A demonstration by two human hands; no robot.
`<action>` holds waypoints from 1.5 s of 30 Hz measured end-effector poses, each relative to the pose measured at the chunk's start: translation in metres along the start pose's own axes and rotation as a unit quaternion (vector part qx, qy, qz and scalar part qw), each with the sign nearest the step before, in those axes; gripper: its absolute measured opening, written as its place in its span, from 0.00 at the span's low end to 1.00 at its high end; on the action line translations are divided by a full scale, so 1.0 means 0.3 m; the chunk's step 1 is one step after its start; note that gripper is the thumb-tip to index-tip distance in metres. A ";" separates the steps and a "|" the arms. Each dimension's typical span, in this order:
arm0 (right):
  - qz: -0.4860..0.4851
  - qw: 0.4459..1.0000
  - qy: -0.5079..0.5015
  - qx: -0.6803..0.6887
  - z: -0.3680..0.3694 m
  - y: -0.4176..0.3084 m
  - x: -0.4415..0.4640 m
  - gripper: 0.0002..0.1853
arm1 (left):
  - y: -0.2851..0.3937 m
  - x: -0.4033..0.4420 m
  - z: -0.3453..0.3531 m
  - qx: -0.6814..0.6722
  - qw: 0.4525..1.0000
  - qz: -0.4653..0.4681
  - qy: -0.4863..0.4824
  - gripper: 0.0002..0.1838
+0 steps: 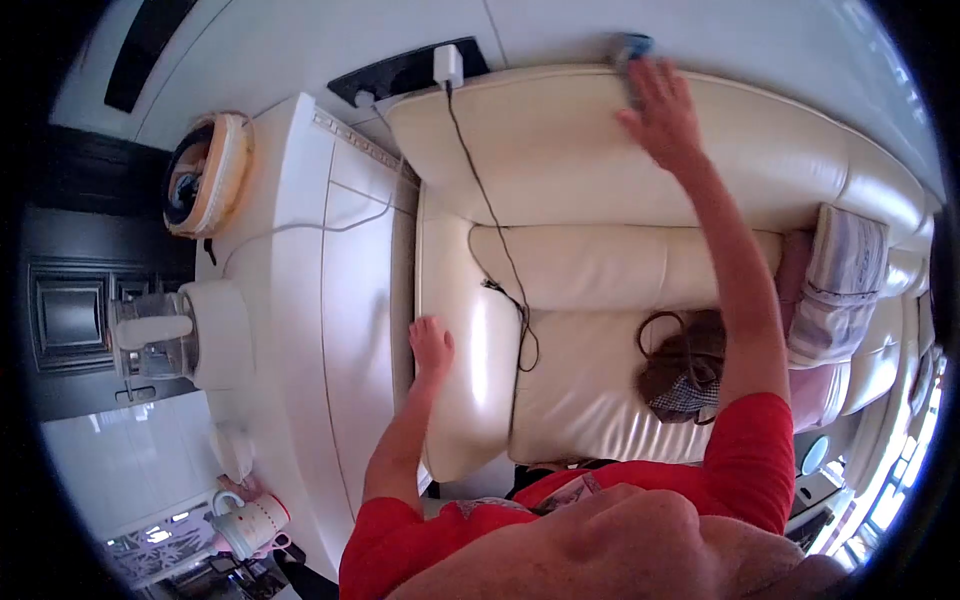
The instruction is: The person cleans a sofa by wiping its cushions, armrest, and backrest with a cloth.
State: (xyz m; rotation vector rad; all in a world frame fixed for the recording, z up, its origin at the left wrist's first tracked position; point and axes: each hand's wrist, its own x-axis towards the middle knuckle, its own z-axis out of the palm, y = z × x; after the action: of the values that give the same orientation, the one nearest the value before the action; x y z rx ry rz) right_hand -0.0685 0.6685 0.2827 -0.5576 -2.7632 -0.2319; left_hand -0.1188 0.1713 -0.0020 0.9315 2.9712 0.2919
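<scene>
My right hand [665,115] reaches to the top of the cream leather sofa [600,260] back. Under and beyond its fingers is a bluish-grey cloth [632,45], pressed against the upper edge next to the wall; part of it is hidden by the hand. My left hand [431,347] rests on the sofa's left armrest [470,390], fingers apart, holding nothing. A dark cable [478,185] hangs from a white charger [448,66] over the backrest and trails onto the seat between the two hands.
A brown bag [680,365] lies on the seat. Folded striped fabric [840,270] sits farther right. On the white cabinet [290,300] at left stand an orange-rimmed basket [235,175], a clear-bodied appliance [215,330] and a mug [250,522]. A pale cord [310,229] crosses the cabinet top.
</scene>
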 end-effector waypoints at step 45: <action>0.285 0.946 0.129 -0.082 0.322 1.276 -0.321 0.22 | 0.870 0.864 -0.586 0.086 0.968 0.234 0.003 0.47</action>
State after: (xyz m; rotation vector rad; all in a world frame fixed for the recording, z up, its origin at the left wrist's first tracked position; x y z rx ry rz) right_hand 0.1432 1.0047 0.1966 -1.2393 -2.2293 -0.3653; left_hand -0.1968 0.4980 0.2291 1.6518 2.7738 0.0374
